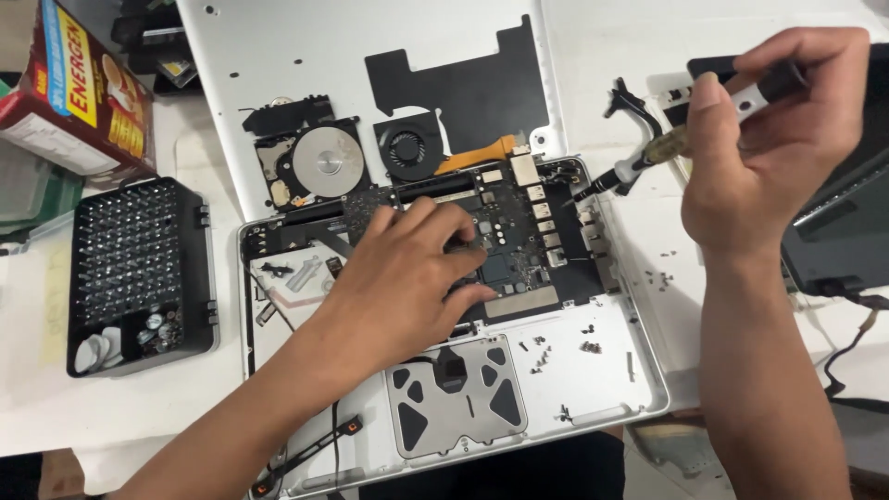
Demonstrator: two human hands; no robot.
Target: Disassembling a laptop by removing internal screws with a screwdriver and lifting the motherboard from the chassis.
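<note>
Under the left hand, the dark logic board of an opened white laptop case is pressed, the fingers being spread slightly and laid flat on the board's middle, nothing being pinched between them. Just beyond the fingertips of that hand, a round black fan and a hard drive with a shiny disc are seen lying on the removed white bottom cover. Below the wrist of the same hand, the grey underside of the trackpad is set in the case, and small loose screws are scattered on the white shell to the right of it.

Well to the right, the right hand is raised above the counter, closed around a screwdriver with a black and white handle; the handle is pinched between thumb and fingers. The tool's dark tip is pointed down and left, ending just above the row of ports at the board's right edge, apart from the left hand. Behind the right hand, a dark display panel is partly covered by it.

Far left of the left hand, a black tray of screwdriver bits is placed on the counter, and beyond it a red and yellow carton.
</note>
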